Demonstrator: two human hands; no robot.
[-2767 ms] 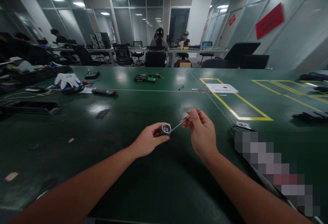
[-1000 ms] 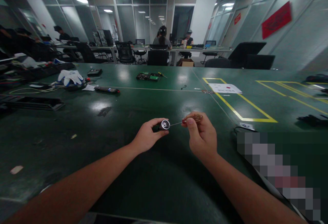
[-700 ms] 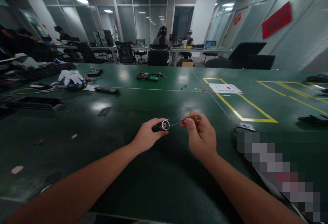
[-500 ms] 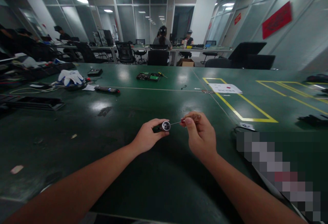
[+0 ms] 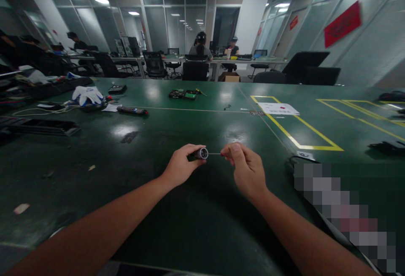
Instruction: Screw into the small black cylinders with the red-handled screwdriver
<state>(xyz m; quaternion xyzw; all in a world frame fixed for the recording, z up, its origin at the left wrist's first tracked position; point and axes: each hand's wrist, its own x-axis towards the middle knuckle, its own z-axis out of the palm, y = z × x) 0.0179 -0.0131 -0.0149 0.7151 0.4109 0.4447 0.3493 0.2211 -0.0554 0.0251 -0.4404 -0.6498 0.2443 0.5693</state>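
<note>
My left hand point(image 5: 182, 166) is closed around a small black cylinder with a silver end point(image 5: 201, 153), held just above the green table point(image 5: 190, 124). My right hand point(image 5: 245, 166) pinches a thin screwdriver point(image 5: 215, 154) by thumb and forefinger. The metal shaft lies level and its tip meets the cylinder's silver face. The screwdriver's handle is hidden inside my fingers. Both hands sit close together at the table's middle front.
White gloves point(image 5: 86, 94), a dark pen-like tool point(image 5: 132, 110) and cables lie at the left. A circuit board point(image 5: 185, 95) sits farther back. Yellow tape outlines point(image 5: 297, 135) and a white paper point(image 5: 278, 108) are to the right. People sit at a far desk point(image 5: 200, 48).
My right hand has dropped slightly and turned, so the screwdriver shaft now lies level instead of sloping up to the right. Its handle is covered by my fingers. The left hand stays put.
</note>
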